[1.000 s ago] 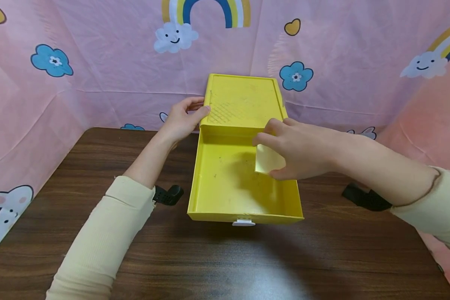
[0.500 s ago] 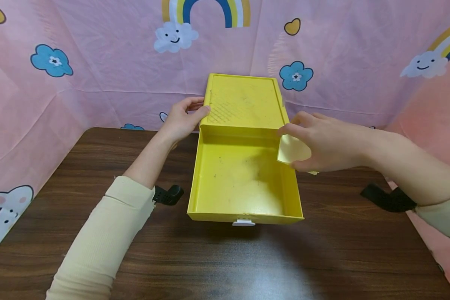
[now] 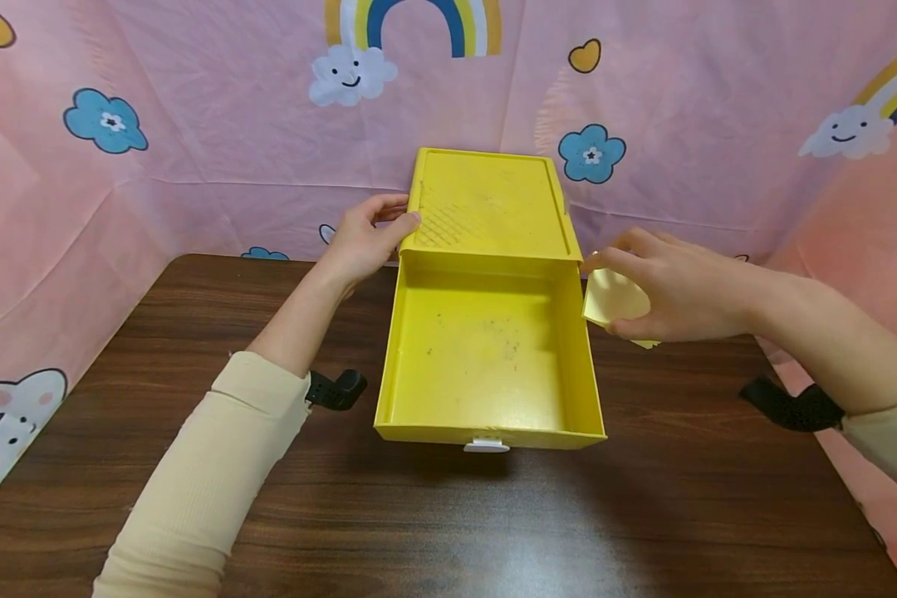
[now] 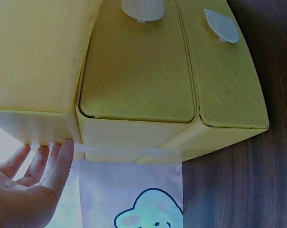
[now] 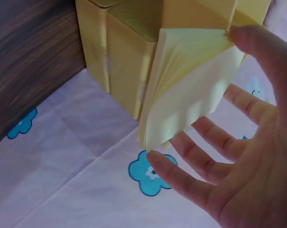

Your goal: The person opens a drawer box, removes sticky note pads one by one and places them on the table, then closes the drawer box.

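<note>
My right hand (image 3: pixel 680 286) pinches a pad of pale yellow sticky notes (image 3: pixel 615 297) just right of a pulled-out drawer. The right wrist view shows the pad's leaves (image 5: pixel 193 90) fanned, with my thumb at one edge and fingertips along the other. A yellow drawer cabinet (image 3: pixel 489 199) stands at the back of the table, its top drawer (image 3: pixel 486 349) drawn toward me. My left hand (image 3: pixel 366 237) holds the cabinet's left side, thumb on the top edge. Seen from the left wrist, those fingers (image 4: pixel 62 164) touch the side wall.
Two lower drawers (image 4: pixel 138 76) with white handles sit shut below the top one. A white handle (image 3: pixel 486 445) marks the open drawer's front. The dark wooden table (image 3: pixel 329 515) meets a pink printed cloth (image 3: pixel 254 108) behind and at both sides.
My right hand has carried the sticky notes from over the open drawer out to the right, past its side wall. The left hand and the cabinet have stayed put.
</note>
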{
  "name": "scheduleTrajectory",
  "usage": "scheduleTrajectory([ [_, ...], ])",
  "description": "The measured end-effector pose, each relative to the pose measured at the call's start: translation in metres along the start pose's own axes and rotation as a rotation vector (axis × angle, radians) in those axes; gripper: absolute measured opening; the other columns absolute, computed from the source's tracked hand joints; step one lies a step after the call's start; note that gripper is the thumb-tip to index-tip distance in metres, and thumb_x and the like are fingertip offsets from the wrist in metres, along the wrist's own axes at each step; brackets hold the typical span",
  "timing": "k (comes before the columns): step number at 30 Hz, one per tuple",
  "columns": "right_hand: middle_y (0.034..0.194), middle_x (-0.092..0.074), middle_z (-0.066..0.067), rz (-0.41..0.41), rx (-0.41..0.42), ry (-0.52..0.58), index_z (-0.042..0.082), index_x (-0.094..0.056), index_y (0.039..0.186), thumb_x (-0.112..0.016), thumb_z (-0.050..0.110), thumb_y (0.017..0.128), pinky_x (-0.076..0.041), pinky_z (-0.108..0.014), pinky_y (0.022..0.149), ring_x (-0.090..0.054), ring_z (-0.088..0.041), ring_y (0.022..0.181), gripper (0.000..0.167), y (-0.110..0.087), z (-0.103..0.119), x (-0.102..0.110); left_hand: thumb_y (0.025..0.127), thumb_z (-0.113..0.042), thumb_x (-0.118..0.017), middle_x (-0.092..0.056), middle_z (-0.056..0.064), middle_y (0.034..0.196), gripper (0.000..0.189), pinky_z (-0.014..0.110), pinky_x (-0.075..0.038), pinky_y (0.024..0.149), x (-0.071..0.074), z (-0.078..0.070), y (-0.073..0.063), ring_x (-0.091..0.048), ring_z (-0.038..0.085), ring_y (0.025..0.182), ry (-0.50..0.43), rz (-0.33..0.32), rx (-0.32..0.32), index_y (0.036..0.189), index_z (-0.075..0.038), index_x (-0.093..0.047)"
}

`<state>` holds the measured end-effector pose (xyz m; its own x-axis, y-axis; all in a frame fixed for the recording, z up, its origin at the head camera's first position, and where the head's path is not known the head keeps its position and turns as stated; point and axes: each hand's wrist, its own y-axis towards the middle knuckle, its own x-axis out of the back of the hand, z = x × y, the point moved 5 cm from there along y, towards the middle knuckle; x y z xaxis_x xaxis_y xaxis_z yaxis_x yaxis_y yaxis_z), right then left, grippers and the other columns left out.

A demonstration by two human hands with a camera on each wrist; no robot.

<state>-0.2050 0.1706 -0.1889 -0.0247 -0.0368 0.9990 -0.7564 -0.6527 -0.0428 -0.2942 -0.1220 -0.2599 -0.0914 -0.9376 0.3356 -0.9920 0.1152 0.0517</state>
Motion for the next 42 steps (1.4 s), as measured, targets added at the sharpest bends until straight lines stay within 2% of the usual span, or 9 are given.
scheduleTrajectory([
  [9,0.116,-0.05,-0.007,-0.01,0.026,0.038,0.021,-0.05,0.127,-0.073,0.029,0.076,-0.048,-0.047,0.081,-0.05,-0.028,0.101,0.056,-0.003,-0.009,-0.015,0.091,-0.034,-0.056,-0.047,0.006,0.132,0.05,0.03,-0.054,0.079,0.0,0.0,0.0,-0.054,0.019,0.108,0.003,-0.012,-0.01,0.136,-0.016,-0.045],
  [20,0.115,-0.05,-0.006,-0.002,0.024,0.052,0.018,-0.05,0.126,-0.073,0.029,0.075,-0.048,-0.041,0.077,-0.049,-0.025,0.099,0.056,-0.002,-0.018,-0.031,0.091,-0.034,-0.056,-0.047,0.006,0.133,0.049,0.032,-0.053,0.082,0.0,-0.001,-0.001,-0.051,0.018,0.113,0.021,-0.015,-0.027,0.136,-0.016,-0.045],
  [25,0.112,-0.049,-0.006,0.031,0.047,0.029,0.017,-0.051,0.124,-0.072,0.031,0.076,-0.049,-0.038,0.073,-0.05,-0.025,0.095,0.054,0.0,-0.018,-0.048,0.091,-0.034,-0.055,-0.046,0.006,0.133,0.049,0.032,-0.052,0.083,0.0,-0.001,-0.001,-0.049,0.019,0.115,0.031,-0.015,-0.029,0.136,-0.015,-0.045],
  [34,0.117,-0.046,-0.008,0.106,0.056,0.023,0.016,-0.045,0.13,-0.073,0.033,0.075,-0.048,-0.044,0.082,-0.046,-0.028,0.103,0.064,0.005,-0.017,-0.078,0.092,-0.033,-0.055,-0.046,0.006,0.133,0.049,0.032,-0.053,0.082,0.0,-0.001,-0.002,-0.051,0.019,0.112,0.005,-0.008,-0.024,0.136,-0.015,-0.045],
  [37,0.12,-0.045,-0.01,0.109,0.066,0.001,0.016,-0.045,0.132,-0.072,0.034,0.077,-0.048,-0.045,0.083,-0.046,-0.029,0.104,0.064,0.007,-0.016,-0.084,0.092,-0.032,-0.055,-0.046,0.006,0.132,0.048,0.032,-0.053,0.081,0.0,-0.001,-0.002,-0.051,0.018,0.111,0.001,-0.009,-0.027,0.136,-0.015,-0.045],
  [42,0.116,-0.046,-0.009,0.107,0.079,-0.023,0.019,-0.049,0.127,-0.072,0.036,0.076,-0.045,-0.04,0.08,-0.046,-0.027,0.098,0.058,0.01,-0.014,-0.09,0.091,-0.033,-0.055,-0.047,0.006,0.132,0.048,0.031,-0.053,0.082,0.0,-0.001,-0.002,-0.051,0.018,0.112,0.016,-0.017,-0.034,0.135,-0.015,-0.046],
])
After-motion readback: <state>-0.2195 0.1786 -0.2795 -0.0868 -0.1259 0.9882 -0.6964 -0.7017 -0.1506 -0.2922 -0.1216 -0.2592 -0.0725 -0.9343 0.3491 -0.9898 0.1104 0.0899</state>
